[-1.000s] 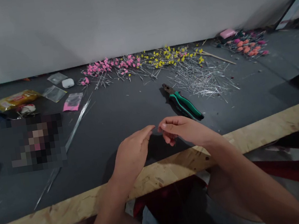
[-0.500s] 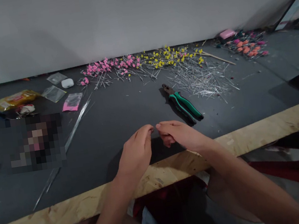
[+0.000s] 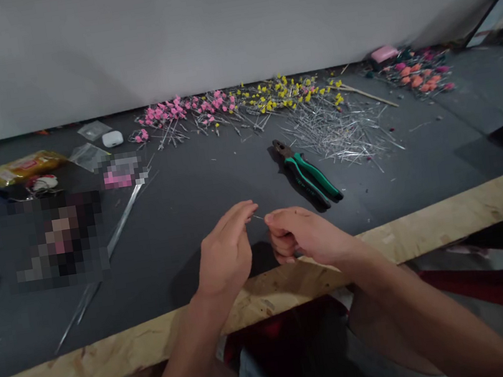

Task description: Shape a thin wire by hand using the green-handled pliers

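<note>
Between my two hands, just above the table's near edge, runs a short thin piece of wire (image 3: 259, 217). My right hand (image 3: 302, 231) pinches one end between thumb and forefinger, its other fingers curled under. On the other side, my left hand (image 3: 227, 246) has its fingers pressed together around the wire's left end; the grip itself is partly hidden. Green-handled pliers (image 3: 308, 173) lie just beyond my right hand. A heap of cut wires (image 3: 348, 136) lies behind them.
Wire stems with pink tips (image 3: 174, 112) and yellow tips (image 3: 284, 92) line the wall. Coral pieces (image 3: 422, 80) lie at the back right. Long wires (image 3: 120, 227), a white case (image 3: 112, 138) and plastic bags (image 3: 89, 157) are on the left. A wooden strip (image 3: 427, 228) edges the table.
My hands have drifted slightly apart, the left one going up and left. A bit of the wire now shows between the fingertips. The pliers have stayed put.
</note>
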